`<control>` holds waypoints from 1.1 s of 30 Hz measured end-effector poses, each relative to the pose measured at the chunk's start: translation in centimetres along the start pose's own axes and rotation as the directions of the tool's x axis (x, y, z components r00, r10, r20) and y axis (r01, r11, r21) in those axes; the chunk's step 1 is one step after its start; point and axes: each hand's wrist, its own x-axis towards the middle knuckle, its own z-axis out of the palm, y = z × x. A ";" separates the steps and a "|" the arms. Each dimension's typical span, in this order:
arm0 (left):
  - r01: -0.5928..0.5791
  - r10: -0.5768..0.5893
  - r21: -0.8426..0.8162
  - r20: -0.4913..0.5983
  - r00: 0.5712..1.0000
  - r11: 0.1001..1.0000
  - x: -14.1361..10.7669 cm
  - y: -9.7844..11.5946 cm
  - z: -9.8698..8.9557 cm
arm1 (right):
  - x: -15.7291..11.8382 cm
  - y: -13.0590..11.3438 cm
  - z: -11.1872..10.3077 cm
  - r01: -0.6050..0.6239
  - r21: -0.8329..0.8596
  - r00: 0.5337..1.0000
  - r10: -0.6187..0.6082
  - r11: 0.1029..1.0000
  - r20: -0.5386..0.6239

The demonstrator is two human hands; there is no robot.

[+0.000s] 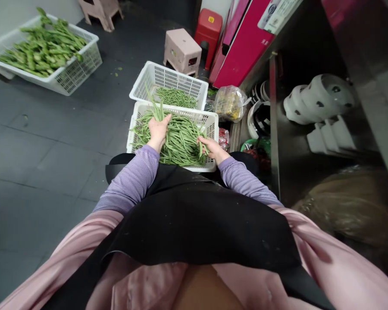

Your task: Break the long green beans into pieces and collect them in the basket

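A white plastic basket (216,133) full of long green beans (183,140) stands right in front of my knees. Over its left part, my left hand (159,129) is closed around a small bunch of beans (158,111) whose ends stick up past the fingers. At the right side of the same basket, my right hand (210,147) has its fingers closed on a few beans, just above the pile. A second white basket (142,82) touches the far side of the first and holds a smaller layer of green beans (176,97).
A white crate (74,73) of green vegetables is at the upper left. Beyond the baskets stand a pink stool (183,49) and a red stool (208,32). A plastic bag (231,103) lies on the right, beside a metal shelf (274,129) with stacked white dishes (320,99).
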 end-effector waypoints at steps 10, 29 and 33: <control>0.291 -0.290 0.031 0.229 0.929 0.956 -3.1 1.0 0.7 | 0.3 -0.4 3.2 0.006 -0.059 0.997 -0.001 0.998 0.079; 0.083 -0.077 -0.064 0.086 0.993 0.995 -1.1 1.7 -0.4 | -2.0 -1.0 3.7 -0.064 0.016 0.995 0.062 0.998 0.082; -0.131 0.120 0.083 0.126 0.985 0.988 -2.6 2.1 -0.2 | -0.2 0.8 2.8 -0.067 -0.055 0.979 0.055 0.996 -0.194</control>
